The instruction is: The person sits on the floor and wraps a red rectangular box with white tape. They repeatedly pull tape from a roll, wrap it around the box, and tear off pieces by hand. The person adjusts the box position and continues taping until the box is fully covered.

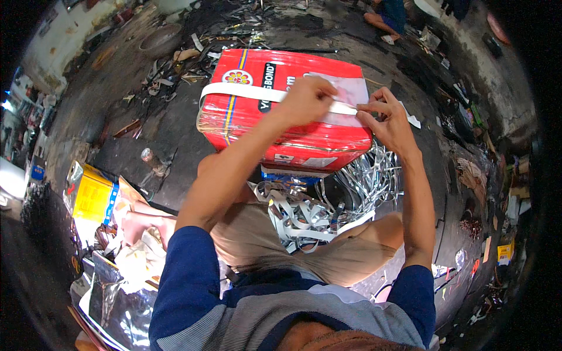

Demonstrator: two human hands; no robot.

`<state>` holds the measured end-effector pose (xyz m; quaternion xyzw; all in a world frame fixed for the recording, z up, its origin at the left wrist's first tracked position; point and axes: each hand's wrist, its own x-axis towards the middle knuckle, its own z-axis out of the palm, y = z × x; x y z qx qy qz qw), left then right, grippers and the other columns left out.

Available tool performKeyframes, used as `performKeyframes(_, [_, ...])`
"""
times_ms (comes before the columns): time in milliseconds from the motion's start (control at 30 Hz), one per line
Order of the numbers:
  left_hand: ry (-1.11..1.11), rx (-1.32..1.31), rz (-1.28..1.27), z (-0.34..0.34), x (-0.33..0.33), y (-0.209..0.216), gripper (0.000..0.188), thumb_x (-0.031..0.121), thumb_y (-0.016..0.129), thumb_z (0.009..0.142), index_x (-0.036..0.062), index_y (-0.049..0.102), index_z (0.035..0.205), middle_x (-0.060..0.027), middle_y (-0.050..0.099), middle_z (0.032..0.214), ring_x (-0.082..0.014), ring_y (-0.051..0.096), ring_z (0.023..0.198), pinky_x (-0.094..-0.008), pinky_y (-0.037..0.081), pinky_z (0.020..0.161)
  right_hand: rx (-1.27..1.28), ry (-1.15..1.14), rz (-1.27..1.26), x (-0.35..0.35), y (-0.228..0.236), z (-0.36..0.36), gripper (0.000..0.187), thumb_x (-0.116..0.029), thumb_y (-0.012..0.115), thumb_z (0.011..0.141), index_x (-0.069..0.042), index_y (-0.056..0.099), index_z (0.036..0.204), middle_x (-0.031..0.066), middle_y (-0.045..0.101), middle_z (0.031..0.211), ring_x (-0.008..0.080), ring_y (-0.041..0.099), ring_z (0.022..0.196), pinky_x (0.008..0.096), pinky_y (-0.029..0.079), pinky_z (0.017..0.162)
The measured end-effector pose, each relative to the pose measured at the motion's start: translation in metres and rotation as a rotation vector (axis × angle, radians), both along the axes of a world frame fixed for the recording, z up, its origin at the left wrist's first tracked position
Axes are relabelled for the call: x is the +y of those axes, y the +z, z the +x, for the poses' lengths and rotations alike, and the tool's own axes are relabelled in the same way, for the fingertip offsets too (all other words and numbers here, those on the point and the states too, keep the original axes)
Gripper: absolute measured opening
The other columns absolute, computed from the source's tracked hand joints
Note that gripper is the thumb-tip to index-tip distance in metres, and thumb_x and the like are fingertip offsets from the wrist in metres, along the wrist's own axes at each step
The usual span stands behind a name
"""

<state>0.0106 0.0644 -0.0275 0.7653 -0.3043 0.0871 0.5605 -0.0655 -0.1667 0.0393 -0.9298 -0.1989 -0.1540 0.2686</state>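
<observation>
From my end I see the right hand (391, 124) with its fingers (376, 107) pinched on the white strip (234, 89), which runs across the top of the red box (252, 123). The left hand (305, 102) bends over the strip, curled close; I cannot tell whether it grips it. The left forearm (231, 161) slants inward, the right forearm (420, 196) reaches nearly straight ahead

A scrap-strewn dark floor (181, 126) lies between a stained pale wall (64, 44) at 10 o'clock and a grey wall (497, 76) at 2, with bright light (8, 106) near 9.
</observation>
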Motion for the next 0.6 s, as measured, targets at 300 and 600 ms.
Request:
performKeyframes(300, [-0.014, 0.133, 0.17, 0.007, 0.07, 0.014, 0.018, 0.005, 0.069, 0.086, -0.0003, 0.076, 0.101, -0.0106, 0.075, 0.09, -0.0145, 0.071, 0.081, -0.0287, 0.056, 0.074, 0.02, 0.001, 0.11, -0.004, -0.006, 0.006, 0.019, -0.018, 0.079, 0.08, -0.007, 0.08, 0.096, 0.005, 0.053, 0.086, 0.0158, 0.052, 0.073, 0.0307, 0.044, 0.065])
performKeyframes(600, [0.078, -0.1, 0.236, -0.011, 0.022, 0.022, 0.033, 0.021, 0.083, 0.077, 0.0032, 0.075, 0.104, -0.0098, 0.07, 0.087, -0.0187, 0.068, 0.076, -0.0321, 0.056, 0.071, -0.097, 0.06, 0.184, -0.008, -0.021, 0.007, 0.016, -0.017, 0.08, 0.082, -0.005, 0.078, 0.093, 0.0064, 0.058, 0.085, 0.0176, 0.058, 0.075, 0.0303, 0.046, 0.066])
